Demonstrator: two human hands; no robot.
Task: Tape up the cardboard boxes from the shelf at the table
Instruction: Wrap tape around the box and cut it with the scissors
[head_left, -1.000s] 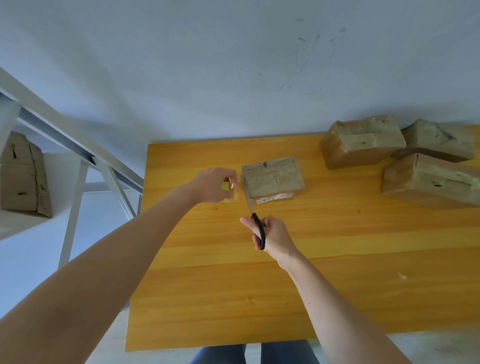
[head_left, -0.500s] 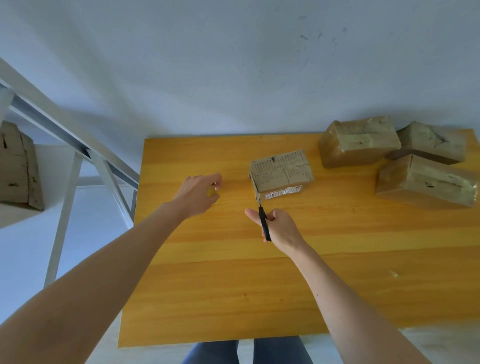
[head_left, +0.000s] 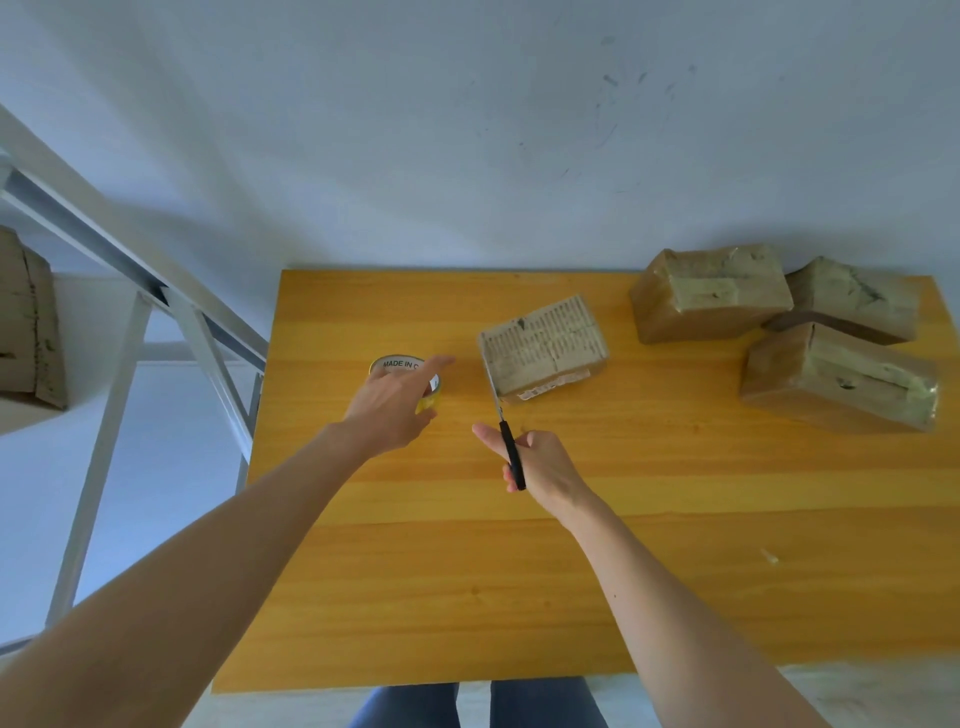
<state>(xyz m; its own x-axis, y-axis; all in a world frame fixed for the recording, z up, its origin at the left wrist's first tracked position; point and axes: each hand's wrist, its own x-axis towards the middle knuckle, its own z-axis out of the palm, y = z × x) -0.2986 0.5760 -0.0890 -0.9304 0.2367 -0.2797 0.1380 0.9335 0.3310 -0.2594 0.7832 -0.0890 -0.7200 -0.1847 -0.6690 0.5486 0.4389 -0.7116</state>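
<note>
Worktop: we see a yellow wooden worktop (head_left: 467, 571) set against a pale wall.
Left hand: our left hand (head_left: 395, 410) lies over the tape roll (head_left: 402, 366), its fingers stretched fairly straight across the top and the thumb by the near rim.
Tape roll: it lies flat on the worktop, left of the printed cardboard box (head_left: 543, 345) and apart from it; we read "MADE IN" on its core.
Right hand: our right hand (head_left: 540, 465) is curled round the black handle of the scissors (head_left: 511, 457).
Scissors: the blades are together and point away from us, running along the box's near left corner.
Printed cardboard box: it sits mid-worktop, turned at an angle, with a white label on its near side.
Taped boxes: three taped boxes (head_left: 711, 296) are clustered at the far right of the worktop.
Shelf: a white metal shelf (head_left: 156, 296) stands to the left, with another cardboard box (head_left: 26, 322) on it.
</note>
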